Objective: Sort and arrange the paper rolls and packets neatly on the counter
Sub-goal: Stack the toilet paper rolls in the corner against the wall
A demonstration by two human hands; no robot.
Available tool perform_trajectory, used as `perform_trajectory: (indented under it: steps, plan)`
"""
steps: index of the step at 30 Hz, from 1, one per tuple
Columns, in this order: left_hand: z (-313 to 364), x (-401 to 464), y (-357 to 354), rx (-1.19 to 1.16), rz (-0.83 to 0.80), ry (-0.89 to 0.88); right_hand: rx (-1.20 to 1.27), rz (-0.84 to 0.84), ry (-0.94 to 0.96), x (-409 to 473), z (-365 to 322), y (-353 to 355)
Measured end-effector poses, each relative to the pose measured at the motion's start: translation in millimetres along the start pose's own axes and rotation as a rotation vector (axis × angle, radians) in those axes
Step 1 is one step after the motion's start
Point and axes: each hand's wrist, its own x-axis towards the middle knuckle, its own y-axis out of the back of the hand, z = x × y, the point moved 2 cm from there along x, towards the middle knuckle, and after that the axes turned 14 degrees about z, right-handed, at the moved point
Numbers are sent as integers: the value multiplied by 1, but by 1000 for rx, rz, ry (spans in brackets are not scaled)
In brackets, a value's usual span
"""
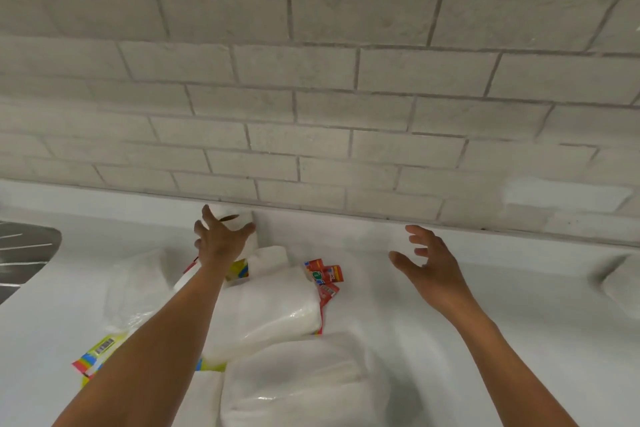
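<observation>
White counter point(450, 340) under brick wall, our left hand point(221, 239) spread around one upright roll point(235, 218), right hand point(429, 267) spread, empty, three wrapped packs below, we count.

White table point(519, 305) against brick wall; on it plastic-wrapped paper packs point(266, 308), upright paper roll point(239, 218), red sachets point(325, 276), colourful packet point(98, 352).
</observation>
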Motion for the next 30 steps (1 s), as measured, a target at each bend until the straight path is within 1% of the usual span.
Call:
perform_trajectory:
  steps: [3,6,9,16,20,23,30]
  plan:
    - [-4,11,-14,-36,-10,71,0,3,-15,3,-1,-6]
    - [-5,12,-26,-39,-6,101,9,14,-36,5,0,-9]
    - [-6,12,-31,-58,56,98,9,15,-52,6,3,-9]
    - [-4,6,-20,-108,150,-24,24,8,-59,7,7,-11]
    - [9,-13,-11,-222,172,-116,48,-3,-51,5,3,-16]
    - [28,-42,-5,-308,102,-190,72,-21,-48,1,-2,-13]
    - [82,-139,1,-495,-258,-274,114,-139,-27,-5,-5,18]
